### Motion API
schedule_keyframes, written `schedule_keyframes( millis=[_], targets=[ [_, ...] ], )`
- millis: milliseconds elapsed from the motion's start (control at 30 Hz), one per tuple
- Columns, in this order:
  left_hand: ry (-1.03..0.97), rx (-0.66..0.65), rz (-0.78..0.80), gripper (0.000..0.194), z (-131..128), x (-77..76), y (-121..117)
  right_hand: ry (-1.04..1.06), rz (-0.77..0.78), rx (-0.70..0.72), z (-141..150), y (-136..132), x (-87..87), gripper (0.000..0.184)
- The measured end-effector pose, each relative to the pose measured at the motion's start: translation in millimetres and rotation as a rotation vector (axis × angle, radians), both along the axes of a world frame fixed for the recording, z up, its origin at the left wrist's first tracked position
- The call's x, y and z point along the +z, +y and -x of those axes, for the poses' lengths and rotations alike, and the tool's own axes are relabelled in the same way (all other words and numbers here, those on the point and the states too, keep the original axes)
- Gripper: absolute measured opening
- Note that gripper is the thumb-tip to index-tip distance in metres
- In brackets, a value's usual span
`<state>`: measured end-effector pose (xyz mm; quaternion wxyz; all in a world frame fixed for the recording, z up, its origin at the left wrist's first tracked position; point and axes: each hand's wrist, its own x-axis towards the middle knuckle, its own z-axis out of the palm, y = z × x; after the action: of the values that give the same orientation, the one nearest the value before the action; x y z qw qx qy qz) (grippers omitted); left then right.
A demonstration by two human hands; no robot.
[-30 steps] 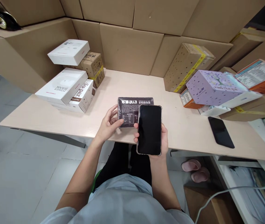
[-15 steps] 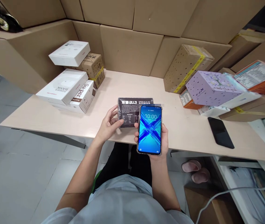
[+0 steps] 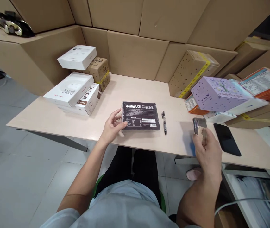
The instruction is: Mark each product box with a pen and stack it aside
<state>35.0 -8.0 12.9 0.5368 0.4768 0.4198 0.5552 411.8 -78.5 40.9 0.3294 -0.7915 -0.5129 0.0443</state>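
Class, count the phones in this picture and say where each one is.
2. One silvery-grey phone is held in the right hand; one flat, black rectangular phone lies on the pale wooden table, just right of that hand.

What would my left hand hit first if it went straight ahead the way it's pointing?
The black BUJI box, it seems: your left hand is right at its left edge, with the thumb over the printed face. How far the other fingers are from its side is hard to judge.
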Motion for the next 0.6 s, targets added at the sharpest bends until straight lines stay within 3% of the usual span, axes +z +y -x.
schedule_keyframes(
  millis=[133, 267, 367, 500, 600],
  targets=[
    [-0.014, 0.034, 0.053, 0.078, -3, 3.3, -1, -0.27, 0.208, -0.089, -34, 1, -9.5, 0.067],
    [-0.004, 0.092, 0.083, 0.077, -1, 9.0, -7, -0.339, 0.371, -0.173, -49, 3, -14.7, 0.07],
    [0.035, 0.144, 0.042, 0.072, 12, 17.3, -15, -0.346, 0.405, -0.201, -55, 6, -18.2, 0.071],
    [0.056, 0.247, -0.066, 0.069, 42, 40.3, -29, -0.324, 0.419, -0.204, -58, 10, -23.0, 0.075],
    [0.039, 0.432, -0.17, 0.062, 68, 64.1, -40, -0.334, 0.419, -0.193, -60, 9, -27.9, 0.078]
  ],
)
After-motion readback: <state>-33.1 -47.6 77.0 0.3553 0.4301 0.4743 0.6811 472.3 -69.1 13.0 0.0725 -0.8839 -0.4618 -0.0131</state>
